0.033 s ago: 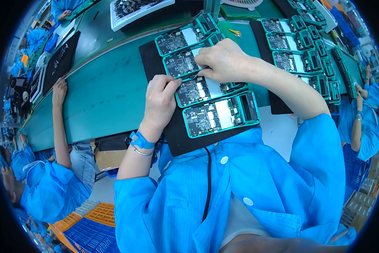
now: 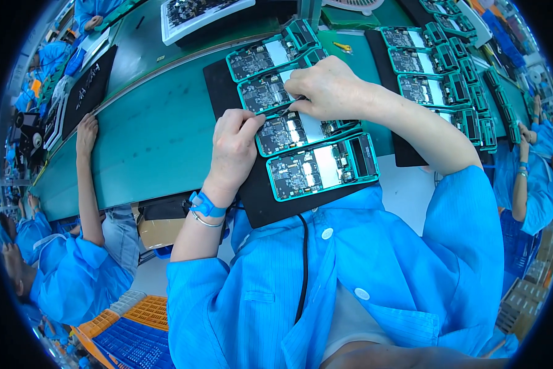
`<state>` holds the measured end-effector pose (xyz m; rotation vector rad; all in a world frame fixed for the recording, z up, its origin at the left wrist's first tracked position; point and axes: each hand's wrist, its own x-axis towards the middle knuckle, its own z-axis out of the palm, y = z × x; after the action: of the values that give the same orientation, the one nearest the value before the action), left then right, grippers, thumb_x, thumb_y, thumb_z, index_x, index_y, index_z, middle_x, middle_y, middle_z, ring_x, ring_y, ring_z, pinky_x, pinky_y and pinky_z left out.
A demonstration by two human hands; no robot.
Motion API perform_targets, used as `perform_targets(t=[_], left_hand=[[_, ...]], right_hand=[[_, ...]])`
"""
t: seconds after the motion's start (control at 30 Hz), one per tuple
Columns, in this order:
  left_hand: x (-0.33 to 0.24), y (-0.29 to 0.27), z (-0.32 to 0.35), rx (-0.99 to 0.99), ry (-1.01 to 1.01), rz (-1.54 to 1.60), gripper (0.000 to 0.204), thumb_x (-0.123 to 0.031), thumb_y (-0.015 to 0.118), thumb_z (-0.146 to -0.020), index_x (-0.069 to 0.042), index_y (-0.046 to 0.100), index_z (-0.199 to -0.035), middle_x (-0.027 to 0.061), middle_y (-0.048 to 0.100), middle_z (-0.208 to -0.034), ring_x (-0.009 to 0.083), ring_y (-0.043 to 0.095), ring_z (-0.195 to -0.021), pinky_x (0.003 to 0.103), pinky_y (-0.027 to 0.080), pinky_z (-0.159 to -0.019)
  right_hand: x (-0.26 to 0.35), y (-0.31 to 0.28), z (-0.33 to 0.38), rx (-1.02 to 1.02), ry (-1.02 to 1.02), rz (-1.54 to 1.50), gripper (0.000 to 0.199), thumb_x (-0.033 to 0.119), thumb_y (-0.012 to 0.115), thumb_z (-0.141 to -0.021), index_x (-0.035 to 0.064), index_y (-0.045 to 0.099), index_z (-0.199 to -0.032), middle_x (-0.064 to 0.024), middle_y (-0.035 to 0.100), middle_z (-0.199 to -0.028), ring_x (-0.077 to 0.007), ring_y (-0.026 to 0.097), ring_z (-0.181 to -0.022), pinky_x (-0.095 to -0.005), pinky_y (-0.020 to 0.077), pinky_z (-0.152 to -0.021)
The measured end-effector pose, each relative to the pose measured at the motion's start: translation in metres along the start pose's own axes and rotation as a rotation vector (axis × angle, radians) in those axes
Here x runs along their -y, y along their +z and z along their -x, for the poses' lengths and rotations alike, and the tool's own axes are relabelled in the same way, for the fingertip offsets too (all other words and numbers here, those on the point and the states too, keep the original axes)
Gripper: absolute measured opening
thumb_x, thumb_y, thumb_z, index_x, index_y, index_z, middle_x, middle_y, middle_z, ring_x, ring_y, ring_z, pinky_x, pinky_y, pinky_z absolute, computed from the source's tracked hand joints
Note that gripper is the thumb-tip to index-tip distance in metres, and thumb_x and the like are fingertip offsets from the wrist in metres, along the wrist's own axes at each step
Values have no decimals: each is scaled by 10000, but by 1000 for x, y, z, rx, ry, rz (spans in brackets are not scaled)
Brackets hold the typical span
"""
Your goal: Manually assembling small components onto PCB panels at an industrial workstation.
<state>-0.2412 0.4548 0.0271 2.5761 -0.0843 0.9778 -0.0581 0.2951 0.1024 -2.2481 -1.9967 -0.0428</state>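
Open device housings with green rims and dark circuit boards lie in a column on a black mat point(image 2: 258, 206). My left hand point(image 2: 232, 138) is closed at the left corner of the third housing point(image 2: 281, 134) from the far end, thumb and forefinger pinched on its edge. Over the gap between that housing and the second housing point(image 2: 261, 92) is my right hand point(image 2: 329, 89). Its fingers pinch a thin pointed tool point(image 2: 287, 111), mostly hidden by the hand. The nearest housing point(image 2: 295, 176) lies untouched, its board, silver plate and dark window showing. At the far end is another housing point(image 2: 252, 61).
A second mat point(image 2: 410, 154) on the right carries more housings point(image 2: 421, 89). Yellow-handled cutters point(image 2: 343, 47) lie beyond my right hand. A white tray point(image 2: 209, 18) of dark parts stands at the back. A co-worker's hand point(image 2: 87, 132) rests on the green bench point(image 2: 153, 147) at left.
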Motion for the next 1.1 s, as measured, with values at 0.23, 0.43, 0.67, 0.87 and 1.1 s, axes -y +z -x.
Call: perform_targets(t=[0.23,0.43,0.67,0.87,1.1], left_hand=[[1,0,0,2,13,-15,259,87,700,-723,-37,709,-951,78,609,-924,266,613,-873,376,491,-741],[0,0,0,-1,15,-14,253,84,702,-727,-38,707,-948,76,607,-923,263,611,-870,376,488,-737],[1,1,0,-9,23,-17,246,83,704,-731,-37,706,-946,76,606,-922,262,610,-867,377,486,-733],[0,1,0,-10,19,-10,241,81,706,-731,-36,707,-941,75,608,-918,262,610,-863,377,486,-730],[0,1,0,-5,23,-13,235,75,712,-734,-37,712,-940,77,611,-915,262,612,-861,376,485,-731]], right_hand=[[-1,-2,0,18,14,-5,236,283,749,-857,74,647,-819,-70,652,-797,-275,681,-728,-405,513,-640],[-1,3,-1,-8,-28,-4,250,297,743,-859,69,646,-829,-72,651,-805,-282,683,-743,-413,515,-646],[2,2,-3,34,-5,-5,239,291,742,-862,69,656,-843,-70,658,-823,-280,689,-749,-413,525,-656],[1,9,-3,-38,-47,42,223,286,739,-868,75,666,-878,-76,660,-851,-274,692,-738,-405,537,-643],[2,11,-1,-95,-109,90,222,277,745,-869,71,667,-892,-69,638,-849,-255,693,-723,-380,538,-599]])
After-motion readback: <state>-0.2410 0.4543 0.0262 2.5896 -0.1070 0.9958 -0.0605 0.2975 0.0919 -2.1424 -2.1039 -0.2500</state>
